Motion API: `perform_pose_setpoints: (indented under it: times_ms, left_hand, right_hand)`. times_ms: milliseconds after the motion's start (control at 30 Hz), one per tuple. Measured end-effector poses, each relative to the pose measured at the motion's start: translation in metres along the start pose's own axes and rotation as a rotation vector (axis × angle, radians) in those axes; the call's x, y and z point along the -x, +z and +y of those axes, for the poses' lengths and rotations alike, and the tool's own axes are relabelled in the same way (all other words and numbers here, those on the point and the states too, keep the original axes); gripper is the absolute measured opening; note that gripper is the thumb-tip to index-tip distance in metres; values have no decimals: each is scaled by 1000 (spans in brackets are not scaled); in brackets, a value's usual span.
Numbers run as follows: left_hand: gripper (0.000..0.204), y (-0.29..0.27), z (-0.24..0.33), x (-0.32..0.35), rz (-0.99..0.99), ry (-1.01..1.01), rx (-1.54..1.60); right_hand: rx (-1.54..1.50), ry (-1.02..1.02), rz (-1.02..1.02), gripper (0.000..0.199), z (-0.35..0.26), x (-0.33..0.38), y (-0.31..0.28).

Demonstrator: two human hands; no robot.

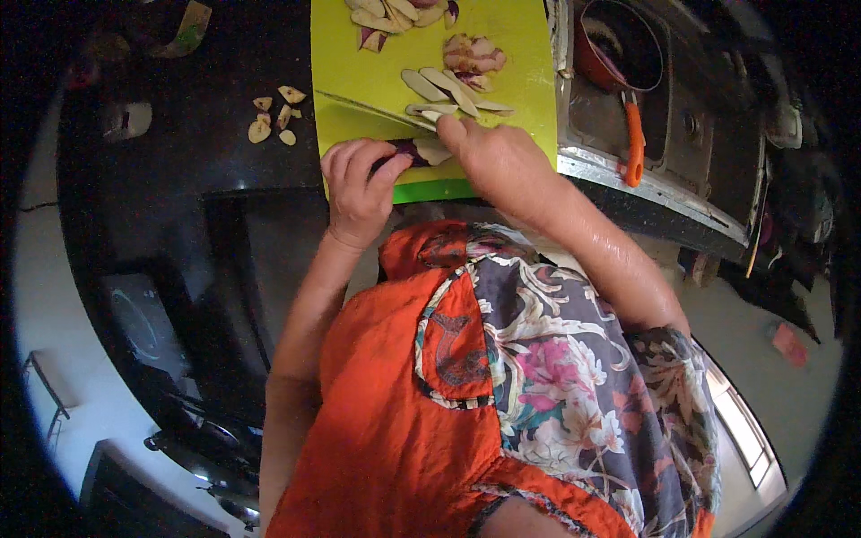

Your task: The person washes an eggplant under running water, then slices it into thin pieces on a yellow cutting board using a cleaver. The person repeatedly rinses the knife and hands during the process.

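Observation:
A yellow-green cutting board (359, 67) lies before me. My left hand (357, 184) is closed around a long purple-skinned vegetable (414, 152) with pale flesh, perhaps a sweet potato, and presses it down near the board's front edge. In my right hand (507, 161) is a knife (377, 111); its blade points left, just beyond the vegetable. The grip covers the handle. Past the blade lie several long pale slices (448, 88). A reddish mottled piece (473, 54) sits farther back, and more cut pieces (395, 13) are heaped at the far edge.
On the dark counter (215, 125) left of the board lie several small cut scraps (260, 130). To the right, a red pan (592, 61) with an orange handle (634, 143) rests on a stove (686, 130). A white floor (99, 394) shows at the lower left.

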State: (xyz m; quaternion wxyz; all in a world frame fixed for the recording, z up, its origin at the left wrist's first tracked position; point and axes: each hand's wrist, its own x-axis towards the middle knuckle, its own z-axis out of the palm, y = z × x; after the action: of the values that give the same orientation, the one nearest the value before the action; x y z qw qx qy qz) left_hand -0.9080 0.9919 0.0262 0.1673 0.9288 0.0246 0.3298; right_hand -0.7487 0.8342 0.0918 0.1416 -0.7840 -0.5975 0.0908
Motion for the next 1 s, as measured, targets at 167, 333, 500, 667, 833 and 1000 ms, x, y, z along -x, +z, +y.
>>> perform_pose_setpoints:
  times_ms: [167,333,500,667,833,1000]
  left_hand:
    - [31,0,6,-9,-4,-75,50]
    - [31,9,1,-11,-19,8,-1]
    - [30,10,2,-12,-15,34,-15]
    - [31,10,3,-10,-45,20,11]
    - [27,3,9,-8,-73,53,31]
    - [23,4,-2,-9,-74,15,-39]
  right_hand:
    - [-21,-1,27,19,10,8,-23]
    - [76,-10,-134,21,-1,42,-50]
    - [94,13,-143,21,-1,54,-41]
    - [40,11,-43,19,-6,17,-6]
    - [-121,2,17,19,0,-10,-6]
    - [-330,156,256,18,10,3,-29]
